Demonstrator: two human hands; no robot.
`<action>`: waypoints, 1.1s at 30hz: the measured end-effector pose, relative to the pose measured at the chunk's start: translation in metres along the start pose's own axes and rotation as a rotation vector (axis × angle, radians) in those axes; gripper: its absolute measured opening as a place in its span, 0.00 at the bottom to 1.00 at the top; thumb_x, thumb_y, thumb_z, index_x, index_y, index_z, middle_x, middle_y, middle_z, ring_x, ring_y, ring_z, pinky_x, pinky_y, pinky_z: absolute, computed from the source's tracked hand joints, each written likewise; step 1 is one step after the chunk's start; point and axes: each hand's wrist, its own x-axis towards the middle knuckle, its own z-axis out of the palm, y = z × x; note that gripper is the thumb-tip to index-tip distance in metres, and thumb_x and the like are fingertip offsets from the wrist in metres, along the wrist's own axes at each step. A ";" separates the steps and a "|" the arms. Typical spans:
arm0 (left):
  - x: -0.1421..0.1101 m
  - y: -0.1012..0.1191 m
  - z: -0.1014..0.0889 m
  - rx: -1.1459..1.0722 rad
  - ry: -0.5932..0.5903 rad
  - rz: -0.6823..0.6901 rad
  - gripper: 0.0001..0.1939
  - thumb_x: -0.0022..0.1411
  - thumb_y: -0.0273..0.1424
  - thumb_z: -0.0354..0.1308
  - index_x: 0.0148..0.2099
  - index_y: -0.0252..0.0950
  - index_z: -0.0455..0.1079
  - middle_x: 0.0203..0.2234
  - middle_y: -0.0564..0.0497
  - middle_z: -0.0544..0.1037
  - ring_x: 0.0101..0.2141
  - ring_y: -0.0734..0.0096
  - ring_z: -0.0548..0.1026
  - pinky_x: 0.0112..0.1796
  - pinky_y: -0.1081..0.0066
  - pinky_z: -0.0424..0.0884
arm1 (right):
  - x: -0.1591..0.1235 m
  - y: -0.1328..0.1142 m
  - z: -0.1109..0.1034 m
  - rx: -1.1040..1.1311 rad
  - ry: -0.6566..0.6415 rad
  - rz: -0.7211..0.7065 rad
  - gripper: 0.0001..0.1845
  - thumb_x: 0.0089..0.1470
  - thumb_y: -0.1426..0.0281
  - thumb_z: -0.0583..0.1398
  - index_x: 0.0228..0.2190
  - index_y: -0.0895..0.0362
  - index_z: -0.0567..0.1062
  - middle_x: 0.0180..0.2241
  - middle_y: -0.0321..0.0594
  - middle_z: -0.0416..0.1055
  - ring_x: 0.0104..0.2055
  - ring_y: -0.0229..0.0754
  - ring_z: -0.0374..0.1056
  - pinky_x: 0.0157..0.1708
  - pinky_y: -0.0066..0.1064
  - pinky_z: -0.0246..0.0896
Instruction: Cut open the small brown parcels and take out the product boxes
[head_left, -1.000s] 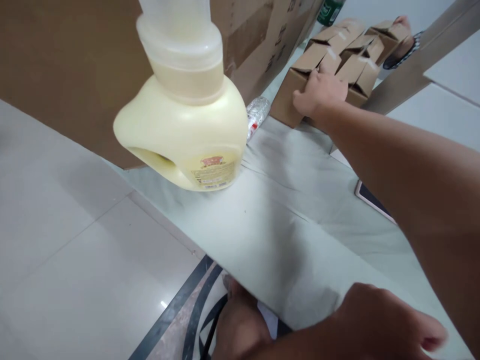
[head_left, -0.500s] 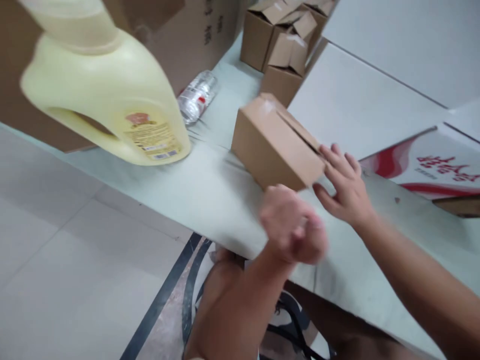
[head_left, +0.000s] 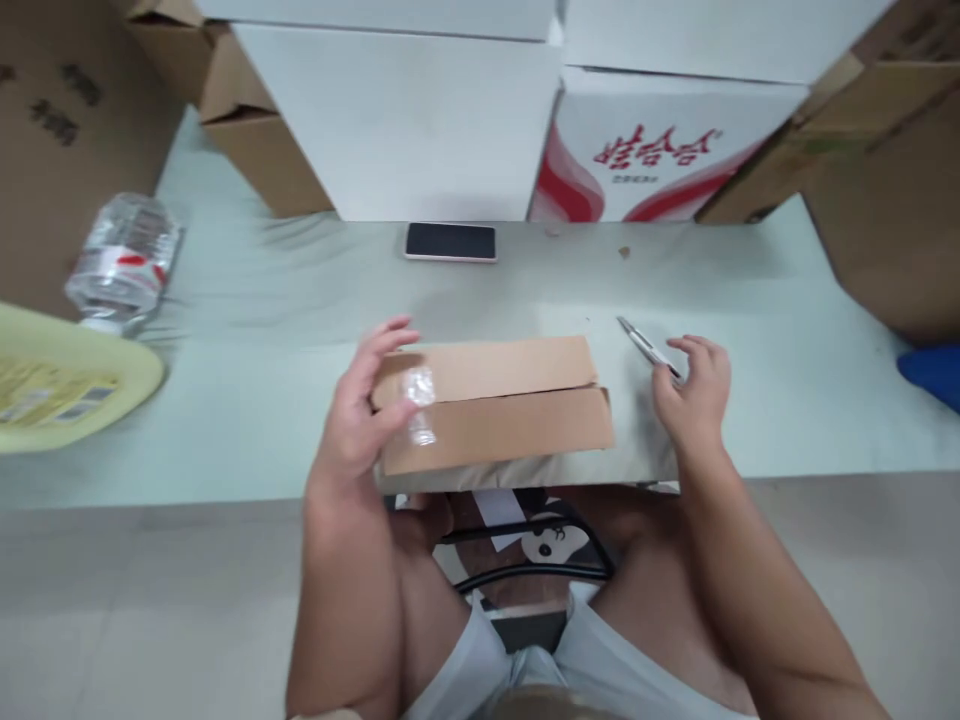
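A small brown cardboard box [head_left: 517, 425] lies at the table's front edge, its two top flaps meeting at a narrow seam. Clear tape [head_left: 420, 405] crosses the seam near the left end. My left hand [head_left: 360, 410] is wrapped round that end, thumb on top by the tape and fingers at the far side. To the right of the box lies a slim silver tool [head_left: 641, 345] with a dark end; whether it is a pen or a cutter I cannot tell. My right hand [head_left: 694, 390] is at its near end, thumb and fingers apart around it.
A phone [head_left: 450, 242] lies before stacked white cartons [head_left: 405, 120] at the back. Leftward are a clear plastic bottle [head_left: 127, 260], a pale yellow jug [head_left: 75, 385] and more small cardboard boxes [head_left: 259, 150]. A blue object [head_left: 930, 375] sits at the right edge.
The view has swung right and levelled. My left hand, a blurred fist before, now holds the box's left end. My right hand has left the box for the silver tool.
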 end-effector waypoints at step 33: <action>-0.003 -0.002 0.010 -0.086 -0.058 -0.055 0.49 0.39 0.61 0.74 0.61 0.51 0.67 0.60 0.48 0.71 0.56 0.51 0.70 0.54 0.48 0.74 | -0.002 -0.064 0.004 1.203 -0.132 0.586 0.22 0.49 0.57 0.57 0.44 0.45 0.54 0.34 0.30 0.64 0.19 0.31 0.55 0.18 0.26 0.45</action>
